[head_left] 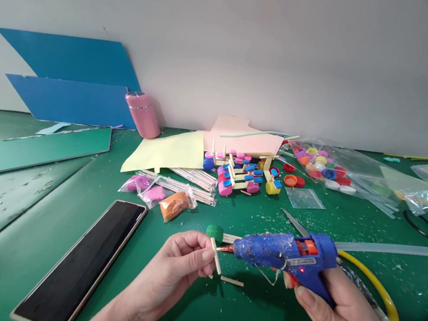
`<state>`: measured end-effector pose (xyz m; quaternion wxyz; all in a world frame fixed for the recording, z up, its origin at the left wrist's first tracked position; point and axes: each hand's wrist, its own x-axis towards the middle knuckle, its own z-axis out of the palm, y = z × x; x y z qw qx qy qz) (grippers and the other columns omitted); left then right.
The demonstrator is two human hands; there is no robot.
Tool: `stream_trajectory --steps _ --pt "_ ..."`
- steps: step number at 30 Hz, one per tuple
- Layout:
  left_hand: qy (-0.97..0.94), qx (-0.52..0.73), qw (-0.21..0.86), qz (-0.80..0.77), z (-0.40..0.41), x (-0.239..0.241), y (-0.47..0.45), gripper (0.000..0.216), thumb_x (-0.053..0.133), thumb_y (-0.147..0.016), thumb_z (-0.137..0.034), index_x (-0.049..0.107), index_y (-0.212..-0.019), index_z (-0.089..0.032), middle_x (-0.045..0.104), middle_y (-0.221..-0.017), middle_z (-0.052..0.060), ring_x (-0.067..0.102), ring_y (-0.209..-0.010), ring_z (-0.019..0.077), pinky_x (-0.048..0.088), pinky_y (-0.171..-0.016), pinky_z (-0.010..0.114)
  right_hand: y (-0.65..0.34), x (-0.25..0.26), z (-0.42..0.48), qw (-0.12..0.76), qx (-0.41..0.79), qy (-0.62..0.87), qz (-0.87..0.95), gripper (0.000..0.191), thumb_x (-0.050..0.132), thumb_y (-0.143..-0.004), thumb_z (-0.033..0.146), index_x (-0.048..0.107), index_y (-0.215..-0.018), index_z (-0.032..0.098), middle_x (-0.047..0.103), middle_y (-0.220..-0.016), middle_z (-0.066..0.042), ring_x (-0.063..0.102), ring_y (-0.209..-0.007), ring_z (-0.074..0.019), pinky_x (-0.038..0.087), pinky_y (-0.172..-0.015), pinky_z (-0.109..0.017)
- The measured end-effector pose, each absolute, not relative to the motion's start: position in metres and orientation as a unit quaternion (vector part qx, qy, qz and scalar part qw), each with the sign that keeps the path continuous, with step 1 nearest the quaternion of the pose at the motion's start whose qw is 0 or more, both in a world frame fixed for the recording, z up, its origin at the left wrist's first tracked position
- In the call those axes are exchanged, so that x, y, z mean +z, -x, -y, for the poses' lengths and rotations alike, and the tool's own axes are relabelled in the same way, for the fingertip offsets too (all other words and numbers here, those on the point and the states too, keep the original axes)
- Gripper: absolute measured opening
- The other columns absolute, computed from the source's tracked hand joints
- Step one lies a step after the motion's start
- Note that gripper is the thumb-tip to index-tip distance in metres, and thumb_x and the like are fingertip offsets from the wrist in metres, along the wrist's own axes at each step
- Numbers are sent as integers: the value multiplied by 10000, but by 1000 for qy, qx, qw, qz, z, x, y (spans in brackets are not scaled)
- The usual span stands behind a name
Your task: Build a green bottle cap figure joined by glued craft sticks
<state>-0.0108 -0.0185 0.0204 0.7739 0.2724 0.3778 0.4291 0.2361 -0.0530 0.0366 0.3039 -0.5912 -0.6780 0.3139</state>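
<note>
My left hand point(187, 260) pinches a short pale wooden stick point(217, 257) between thumb and fingers. In my right hand point(340, 304) is a blue hot glue gun point(281, 250), its small light glowing red and a clear glue stick point(393, 248) running out of its back. The gun's nozzle meets the wooden stick or sits just beside it; I cannot tell if they touch. A green bottle cap point(215, 233) with pale sticks lies right behind my left fingertips. Below the nozzle, another short stick point(232, 281) rests on the green table.
Small cap-and-stick pieces point(239, 176) cluster at the centre back, near a bag of coloured caps point(321, 165). Wrapped clay packs point(178, 205) lie left of them. A phone point(82, 264) lies front left, a pink tumbler point(143, 115) behind. Scissors point(390, 309) lie beyond the glue gun.
</note>
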Motion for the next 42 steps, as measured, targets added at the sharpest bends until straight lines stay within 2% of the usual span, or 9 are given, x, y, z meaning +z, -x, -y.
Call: stream_trajectory --steps 12,42 --pt "-282 439 772 -364 18 23 12 89 685 -714 -175 649 -663 -110 593 -561 1 494 -530 56 404 -550 154 -238 32 56 303 367 595 647 205 515 -808 433 608 -883 266 638 -717 14 581 -587 -126 529 -569 -172" --pt "-283 467 761 -351 16 24 14 86 682 -716 -175 646 -661 -121 578 -545 -9 471 -522 61 383 -534 160 -239 28 60 268 371 625 632 302 474 -783 553 599 -864 290 647 -751 5 602 -649 -155 538 -580 -206"
